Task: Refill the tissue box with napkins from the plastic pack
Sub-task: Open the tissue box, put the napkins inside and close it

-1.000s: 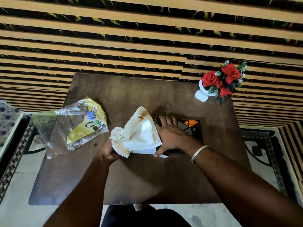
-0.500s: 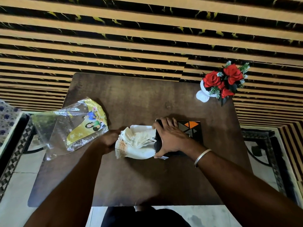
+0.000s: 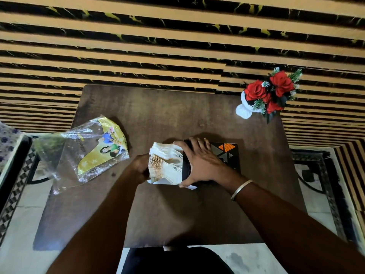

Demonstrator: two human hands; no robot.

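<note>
A black tissue box (image 3: 227,155) with orange and grey triangles lies on its side in the middle of the dark wooden table (image 3: 197,214). My right hand (image 3: 201,161) is clamped over the box's left, open end. A thick stack of white napkins with orange edges (image 3: 166,165) sticks out of that end, part of it inside. My left hand (image 3: 141,167) presses against the stack's left side and is mostly hidden behind it. The plastic pack (image 3: 88,149), clear with a yellow printed panel, lies flattened at the table's left edge.
A white vase with red artificial roses (image 3: 266,95) stands at the table's back right corner. A striped black and tan wall runs behind the table. A patterned surface (image 3: 7,147) sits at far left, and tiled floor lies on both sides.
The napkin stack came down from a raised, fanned position to lie flat, and my left hand has pushed it to the right into the box's open end. My right hand stayed on the box.
</note>
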